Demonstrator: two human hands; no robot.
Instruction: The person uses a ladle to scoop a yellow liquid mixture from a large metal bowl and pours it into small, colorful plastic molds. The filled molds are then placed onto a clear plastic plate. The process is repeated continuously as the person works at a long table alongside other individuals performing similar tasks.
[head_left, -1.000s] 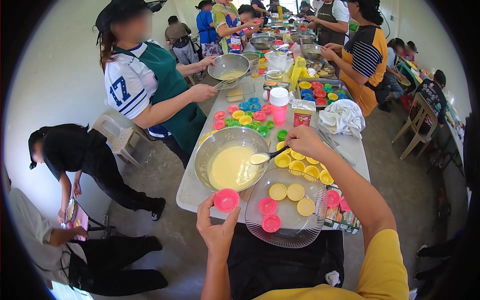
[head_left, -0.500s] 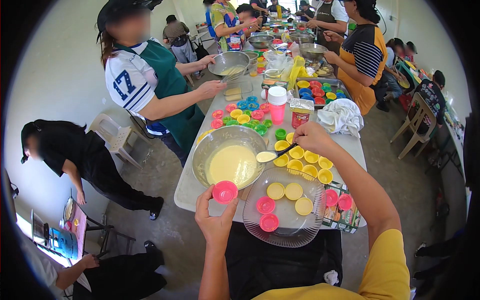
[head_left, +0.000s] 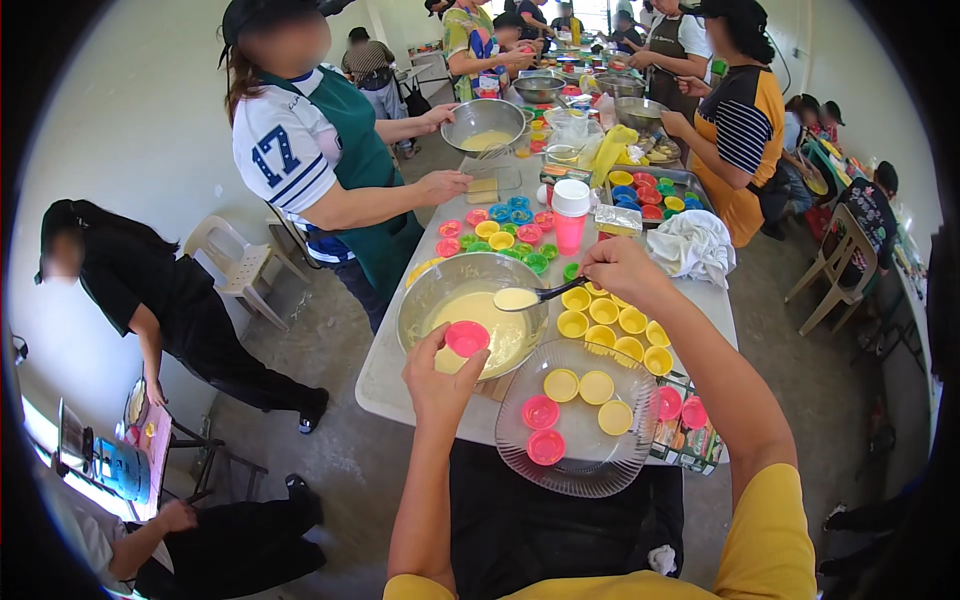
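My left hand [head_left: 440, 378] grips a small pink cup [head_left: 467, 339] by its sides, above the near rim of a metal mixing bowl [head_left: 408, 318]. Pale yellow batter [head_left: 512, 345] lies in that bowl. Between the fingers of my right hand [head_left: 622, 268] is the black handle of a spoon [head_left: 548, 294], its bowl loaded with batter and hanging over the mixing bowl. A clear ribbed dish [head_left: 575, 478] stands close in front of me. It holds pale-filled yellow cups [head_left: 597, 387] and two pink cups [head_left: 541, 412].
Several yellow cups [head_left: 602, 311] stand right of the bowl. Beyond are a pink shaker with white lid [head_left: 570, 218], a white cloth [head_left: 692, 246] and a tray of coloured cups [head_left: 648, 190]. A person in a green apron [head_left: 345, 130] works with another bowl at the far left.
My left hand has raised the pink cup over the bowl's near side. The loaded spoon has moved left, further over the bowl and nearer the cup.
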